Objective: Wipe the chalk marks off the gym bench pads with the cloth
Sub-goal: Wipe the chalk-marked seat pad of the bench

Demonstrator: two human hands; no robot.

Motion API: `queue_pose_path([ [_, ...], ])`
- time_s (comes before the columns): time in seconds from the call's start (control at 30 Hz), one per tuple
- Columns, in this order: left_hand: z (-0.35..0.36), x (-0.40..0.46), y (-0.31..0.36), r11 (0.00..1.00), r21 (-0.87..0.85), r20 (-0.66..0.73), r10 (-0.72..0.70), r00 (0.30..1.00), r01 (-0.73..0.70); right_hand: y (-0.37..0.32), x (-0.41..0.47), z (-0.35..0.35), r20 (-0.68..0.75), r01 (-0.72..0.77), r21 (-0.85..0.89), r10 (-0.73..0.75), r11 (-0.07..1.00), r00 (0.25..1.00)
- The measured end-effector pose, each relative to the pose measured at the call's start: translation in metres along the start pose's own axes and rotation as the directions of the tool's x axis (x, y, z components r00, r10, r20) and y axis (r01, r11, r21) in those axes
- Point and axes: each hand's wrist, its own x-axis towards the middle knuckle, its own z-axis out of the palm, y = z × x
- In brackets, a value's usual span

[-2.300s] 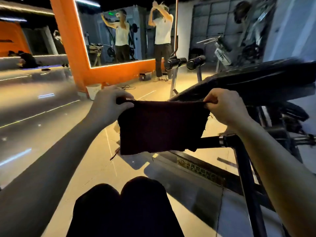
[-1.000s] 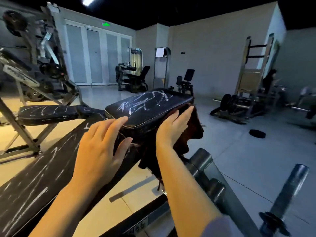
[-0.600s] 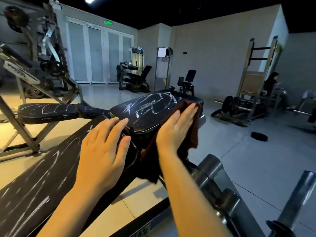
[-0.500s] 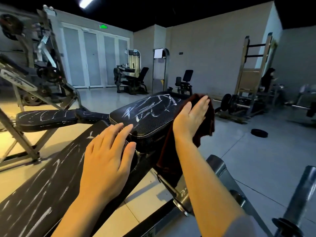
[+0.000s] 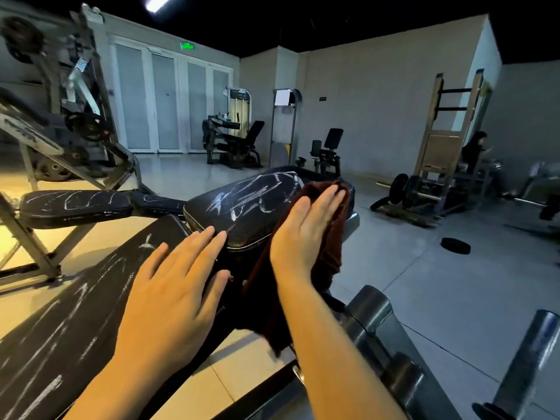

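The dark red cloth (image 5: 328, 234) was pressed against the right edge of the chalk-marked seat pad (image 5: 251, 207) by the right hand (image 5: 303, 234), its fingers straight and held together; the lower end of the cloth hung below the pad. The left hand (image 5: 172, 286) was laid flat, fingers straight and slightly spread, at the gap between the seat pad and the long back pad (image 5: 60, 322), which was streaked with white chalk. A second chalked bench (image 5: 75, 204) was seen at the left

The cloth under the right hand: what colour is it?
Dark reddish brown, seen in the head view: the cloth.
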Motion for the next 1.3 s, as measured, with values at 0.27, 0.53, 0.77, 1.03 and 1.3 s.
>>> queue_pose_path([
  [0.27, -0.004, -0.002, 0.009, 0.998, -0.061, -0.118, -0.023, 0.993, 0.016, 0.005, 0.063, -0.026, -0.195, -0.17, -0.075, 0.153, 0.983, 0.969],
  [0.53, -0.004, -0.002, 0.01, 0.983, -0.18, -0.197, -0.079, 0.977, 0.043, -0.009, -0.023, 0.007, 0.09, 0.051, -0.059, -0.046, 0.997, 0.995],
  [0.77, -0.003, -0.002, 0.007, 0.985, -0.165, -0.154, -0.075, 0.985, 0.05, 0.009, 0.085, -0.03, -0.112, -0.051, -0.062, 0.044, 0.997, 0.993],
  [1.03, 0.0, -0.002, 0.007, 0.987, -0.146, -0.158, -0.082, 0.984, 0.059, 0.006, 0.032, -0.011, -0.104, -0.073, -0.164, 0.056, 0.984, 0.993],
  [1.3, -0.001, -0.003, 0.007, 0.989, -0.13, -0.147, -0.089, 0.985, 0.07, -0.006, -0.067, -0.032, 0.426, 0.194, -0.085, -0.14, 0.977, 0.894],
])
